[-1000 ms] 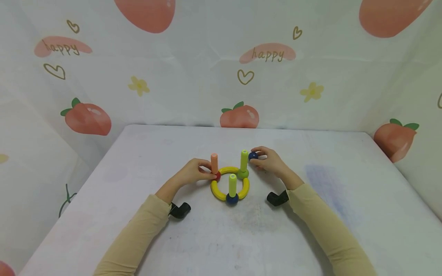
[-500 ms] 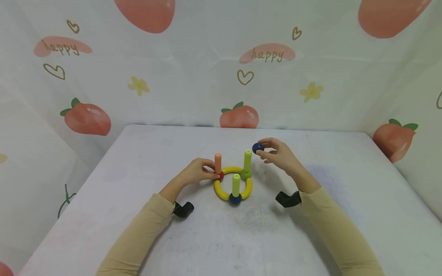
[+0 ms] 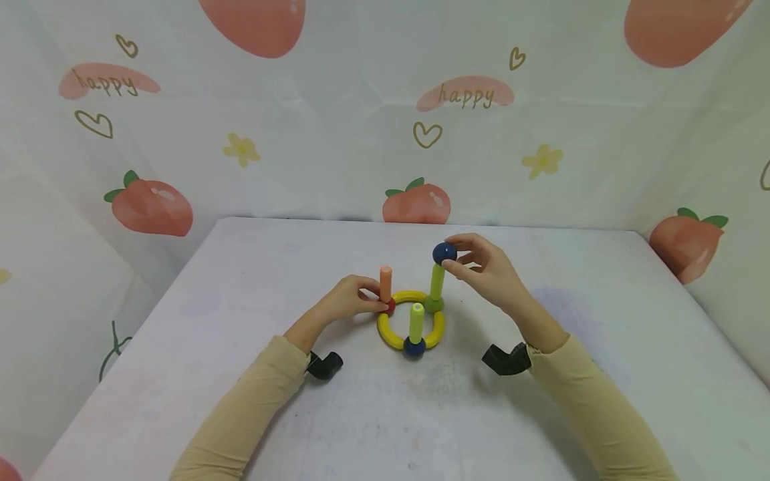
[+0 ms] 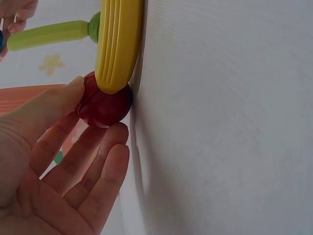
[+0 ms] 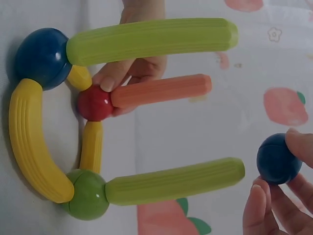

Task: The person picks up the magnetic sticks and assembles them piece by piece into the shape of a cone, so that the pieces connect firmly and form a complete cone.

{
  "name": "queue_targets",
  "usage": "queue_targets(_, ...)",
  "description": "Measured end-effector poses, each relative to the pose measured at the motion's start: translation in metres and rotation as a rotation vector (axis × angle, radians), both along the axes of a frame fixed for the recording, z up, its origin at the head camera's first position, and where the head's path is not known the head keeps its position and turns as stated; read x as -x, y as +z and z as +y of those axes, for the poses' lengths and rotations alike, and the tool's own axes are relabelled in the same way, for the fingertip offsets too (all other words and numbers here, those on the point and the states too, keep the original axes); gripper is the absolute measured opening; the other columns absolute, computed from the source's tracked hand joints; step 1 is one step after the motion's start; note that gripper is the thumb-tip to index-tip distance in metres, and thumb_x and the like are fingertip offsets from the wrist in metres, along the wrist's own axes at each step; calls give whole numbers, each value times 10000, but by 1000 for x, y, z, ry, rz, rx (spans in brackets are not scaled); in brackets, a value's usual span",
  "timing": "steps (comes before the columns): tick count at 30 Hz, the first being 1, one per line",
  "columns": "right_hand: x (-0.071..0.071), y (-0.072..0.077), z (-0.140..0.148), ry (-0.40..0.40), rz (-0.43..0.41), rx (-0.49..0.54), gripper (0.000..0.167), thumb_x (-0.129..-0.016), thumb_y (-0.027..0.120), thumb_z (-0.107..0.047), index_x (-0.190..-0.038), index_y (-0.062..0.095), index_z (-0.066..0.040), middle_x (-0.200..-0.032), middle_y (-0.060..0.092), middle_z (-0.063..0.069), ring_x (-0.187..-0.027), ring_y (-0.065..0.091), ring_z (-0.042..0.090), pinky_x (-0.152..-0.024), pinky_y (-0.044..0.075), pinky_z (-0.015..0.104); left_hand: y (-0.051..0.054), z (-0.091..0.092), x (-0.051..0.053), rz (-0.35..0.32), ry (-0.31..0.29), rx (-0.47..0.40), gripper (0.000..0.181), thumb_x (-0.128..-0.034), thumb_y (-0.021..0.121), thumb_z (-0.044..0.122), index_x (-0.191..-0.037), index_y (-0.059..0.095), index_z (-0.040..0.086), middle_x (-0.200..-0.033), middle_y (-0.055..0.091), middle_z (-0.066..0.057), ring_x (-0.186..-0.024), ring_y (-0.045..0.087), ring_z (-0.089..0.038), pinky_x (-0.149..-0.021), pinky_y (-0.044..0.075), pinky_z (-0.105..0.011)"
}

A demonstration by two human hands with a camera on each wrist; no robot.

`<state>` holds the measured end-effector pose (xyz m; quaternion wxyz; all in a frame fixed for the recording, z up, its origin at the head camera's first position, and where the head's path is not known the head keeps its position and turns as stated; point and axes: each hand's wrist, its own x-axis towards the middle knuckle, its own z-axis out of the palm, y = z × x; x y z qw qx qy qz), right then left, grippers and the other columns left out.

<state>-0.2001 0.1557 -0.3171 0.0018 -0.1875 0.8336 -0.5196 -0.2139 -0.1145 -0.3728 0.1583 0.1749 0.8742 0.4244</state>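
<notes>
A ring of curved yellow sticks [image 5: 33,139] joined by balls lies on the table. My left hand [image 3: 350,298] pinches the ring's red ball [image 4: 105,105], which carries an upright orange stick [image 5: 161,91]. Between thumb and fingertips, my right hand [image 3: 492,270] holds a loose blue ball [image 5: 279,158] over the far lime-green stick [image 5: 176,181]. In the right wrist view a small gap separates that ball from the stick's tip. This stick rises from a green ball [image 5: 87,194]. Another lime-green stick [image 3: 416,324] stands on the ring's near blue ball [image 3: 414,348].
The white table [image 3: 385,421] extends around the ring to a cloth backdrop [image 3: 337,120] printed with peaches. Black curved pieces [image 3: 506,359] project from both wrists. A green cord [image 3: 114,344] hangs by the table's left edge.
The right hand has raised the loose blue ball from beside the far lime-green stick to over its top. The ring has shifted slightly right, with the left hand still on its red ball.
</notes>
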Motion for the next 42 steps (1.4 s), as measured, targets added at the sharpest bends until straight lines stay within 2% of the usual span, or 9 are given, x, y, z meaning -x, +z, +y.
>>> queue_targets(9,-1,-5,-5,-14,0,-51,391,-874,653,-171,-1238,533,-93,-1200,587,122,-862,584,182,-710,508,219,-2,2,0,-5,-5,-5,267,-810,720,146,-1055,672,50,-1077,678,-124,-888,673,-190,-844,529,-318)
queue_targets(16,0,-9,-5,-5,11,-35,401,-878,648,-166,-1249,518,-89,-1196,580,135,-843,594,174,-697,518,221,-3,0,0,-17,-4,-10,269,-817,715,160,-1065,660,70,-1106,662,-119,-948,674,-231,-875,522,-347)
queue_targets(18,0,-9,-5,-4,12,-34,405,-878,647,-167,-1253,515,-91,-1198,579,136,-842,596,169,-697,519,222,-2,-2,-1,-18,14,-24,292,-815,719,179,-1084,652,87,-1130,652,-112,-973,667,-237,-881,519,-351)
queue_targets(23,0,-8,-5,-2,7,-29,406,-880,643,-159,-1258,510,-93,-1198,577,141,-839,601,175,-697,523,227,3,-4,-3,10,51,-107,331,-827,708,194,-1132,628,94,-1153,641,-119,-1004,652,-253,-894,512,-376)
queue_targets(27,-1,-8,-8,1,6,-29,407,-883,640,-159,-1261,507,-93,-1201,572,147,-848,600,199,-693,523,236,2,-3,-2,33,33,-156,312,-843,689,181,-1130,624,77,-1121,649,-132,-966,664,-238,-882,522,-365)
queue_targets(34,-2,-9,-14,26,12,-59,415,-887,637,-184,-1272,505,-104,-1218,566,144,-887,601,250,-706,526,285,1,6,-3,77,9,-141,292,-842,691,189,-1110,646,83,-1105,657,-114,-929,659,-213,-830,536,-320)
queue_targets(42,-4,-9,-20,69,49,-74,429,-881,643,-171,-1277,510,-76,-1212,570,160,-878,607,249,-717,512,269,2,11,-3,108,7,-120,277,-841,692,184,-1097,654,85,-1098,666,-92,-964,648,-206,-816,541,-298)
